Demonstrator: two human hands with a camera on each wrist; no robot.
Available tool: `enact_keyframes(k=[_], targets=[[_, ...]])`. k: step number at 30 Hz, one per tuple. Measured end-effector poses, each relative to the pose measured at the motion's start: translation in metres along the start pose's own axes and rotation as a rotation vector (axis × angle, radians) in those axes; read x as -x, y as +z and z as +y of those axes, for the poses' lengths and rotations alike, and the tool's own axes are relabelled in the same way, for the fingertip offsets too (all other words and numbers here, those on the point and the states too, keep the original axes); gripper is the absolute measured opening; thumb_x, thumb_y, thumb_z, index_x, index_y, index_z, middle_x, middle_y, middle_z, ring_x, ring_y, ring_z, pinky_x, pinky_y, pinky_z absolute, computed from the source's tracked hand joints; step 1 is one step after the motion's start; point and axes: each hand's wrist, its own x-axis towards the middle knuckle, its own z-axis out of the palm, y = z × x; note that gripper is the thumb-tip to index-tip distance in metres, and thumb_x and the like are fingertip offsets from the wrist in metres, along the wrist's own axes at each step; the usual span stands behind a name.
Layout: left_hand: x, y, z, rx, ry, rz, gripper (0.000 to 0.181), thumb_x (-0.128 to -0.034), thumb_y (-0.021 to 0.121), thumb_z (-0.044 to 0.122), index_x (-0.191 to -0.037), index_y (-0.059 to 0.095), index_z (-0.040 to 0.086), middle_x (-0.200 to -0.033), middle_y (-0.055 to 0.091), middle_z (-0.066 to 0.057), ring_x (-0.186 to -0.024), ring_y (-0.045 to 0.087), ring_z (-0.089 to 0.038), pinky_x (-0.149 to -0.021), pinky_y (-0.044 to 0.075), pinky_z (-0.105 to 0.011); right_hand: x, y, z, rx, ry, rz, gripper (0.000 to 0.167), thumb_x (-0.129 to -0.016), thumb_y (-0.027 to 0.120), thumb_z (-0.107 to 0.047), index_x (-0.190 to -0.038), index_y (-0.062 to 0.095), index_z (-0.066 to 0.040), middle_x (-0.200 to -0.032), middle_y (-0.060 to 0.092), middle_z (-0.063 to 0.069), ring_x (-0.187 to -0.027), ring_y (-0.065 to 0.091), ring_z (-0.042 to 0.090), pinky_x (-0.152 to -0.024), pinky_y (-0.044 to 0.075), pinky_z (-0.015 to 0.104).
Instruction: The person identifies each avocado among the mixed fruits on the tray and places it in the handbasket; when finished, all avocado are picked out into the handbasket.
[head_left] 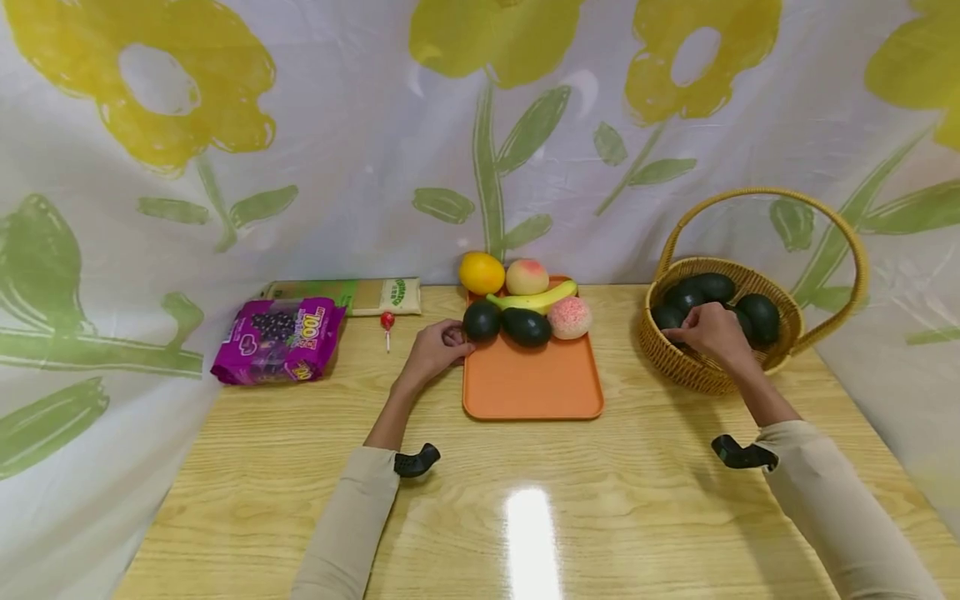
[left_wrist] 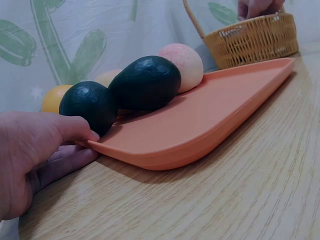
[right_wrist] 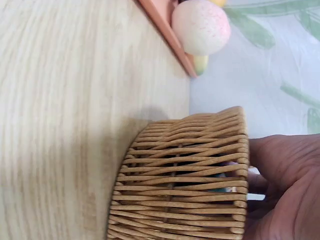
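Note:
My left hand (head_left: 437, 354) pinches the left rim of an orange tray (head_left: 532, 392) between thumb and fingers. On the tray's far half sit two dark green avocados (head_left: 527, 327), a banana (head_left: 542, 298), an orange (head_left: 482, 273), a smooth peach (head_left: 527, 277) and a speckled pink peach (head_left: 569, 318). To the right, my right hand (head_left: 712, 332) reaches over the near-left part of a wicker basket (head_left: 690, 367), its fingers inside the rim among several avocados (head_left: 757, 319). In the right wrist view the basket wall (right_wrist: 185, 185) hides the fingertips, so what they grip is unclear.
A purple grape-print package (head_left: 277, 340) lies at the left, before a flat pale package (head_left: 367, 296). A red lollipop (head_left: 387, 321) lies between them and the tray. The basket's tall handle (head_left: 765, 190) arches up. A flower-printed cloth (head_left: 337, 167) hangs behind the wooden table (head_left: 465, 500).

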Motion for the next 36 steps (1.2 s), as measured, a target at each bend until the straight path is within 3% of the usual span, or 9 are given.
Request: enact_keyframes(k=[6, 9, 14, 28, 33, 36], targets=[[-0.001, 0.001, 0.001, 0.020, -0.010, -0.004, 0.051, -0.0889, 0.082, 0.020, -0.134, 0.066, 0.003, -0.102, 0.068, -0.014, -0.087, 0.066, -0.019, -0.070, 0.060, -0.024, 0.000, 0.001, 0.002, 0.010, -0.003, -0.063, 0.039, -0.095, 0.076, -0.028, -0.063, 0.067, -0.006, -0.055, 0.053, -0.006, -0.060, 0.051, 0.018, -0.067, 0.045, 0.034], [0.000, 0.001, 0.000, 0.023, -0.009, -0.005, 0.051, -0.0891, 0.082, 0.020, -0.134, 0.066, 0.002, -0.101, 0.068, -0.014, -0.086, 0.066, -0.018, -0.070, 0.060, -0.024, 0.000, 0.002, 0.002, -0.013, 0.018, -0.075, 0.040, -0.096, 0.075, -0.031, -0.066, 0.067, -0.006, -0.055, 0.050, -0.007, -0.061, 0.050, 0.016, -0.065, 0.042, 0.031], [0.001, 0.000, -0.001, 0.031, -0.021, -0.009, 0.051, -0.0892, 0.082, 0.020, -0.134, 0.066, 0.003, -0.101, 0.068, -0.013, -0.086, 0.066, -0.017, -0.070, 0.061, -0.025, 0.002, 0.002, 0.005, -0.036, 0.016, -0.098, 0.038, -0.096, 0.075, -0.034, -0.074, 0.073, -0.002, -0.061, 0.059, -0.004, -0.063, 0.053, 0.016, -0.062, 0.043, 0.030], [0.000, 0.001, 0.001, 0.001, -0.012, 0.002, 0.051, -0.0888, 0.082, 0.020, -0.135, 0.066, 0.003, -0.103, 0.069, -0.014, -0.089, 0.066, -0.019, -0.074, 0.059, -0.024, 0.006, -0.002, 0.003, -0.037, 0.019, -0.050, 0.039, -0.094, 0.077, -0.034, -0.074, 0.075, -0.001, -0.060, 0.063, 0.000, -0.059, 0.053, 0.017, -0.060, 0.042, 0.031], [0.000, 0.000, 0.000, 0.047, -0.020, -0.004, 0.051, -0.0889, 0.082, 0.019, -0.135, 0.066, 0.003, -0.102, 0.069, -0.015, -0.086, 0.066, -0.017, -0.071, 0.062, -0.026, 0.010, -0.004, -0.002, -0.026, 0.005, 0.017, 0.039, -0.094, 0.078, -0.034, -0.076, 0.077, 0.000, -0.062, 0.068, 0.007, -0.057, 0.055, 0.018, -0.056, 0.042, 0.031], [0.000, 0.000, 0.000, 0.030, -0.013, -0.004, 0.051, -0.0894, 0.082, 0.020, -0.135, 0.066, 0.003, -0.103, 0.069, -0.014, -0.087, 0.066, -0.017, -0.073, 0.061, -0.025, 0.012, -0.006, -0.007, -0.026, -0.010, 0.083, 0.036, -0.094, 0.079, -0.030, -0.080, 0.077, 0.003, -0.069, 0.072, 0.014, -0.059, 0.058, 0.021, -0.055, 0.043, 0.031]])
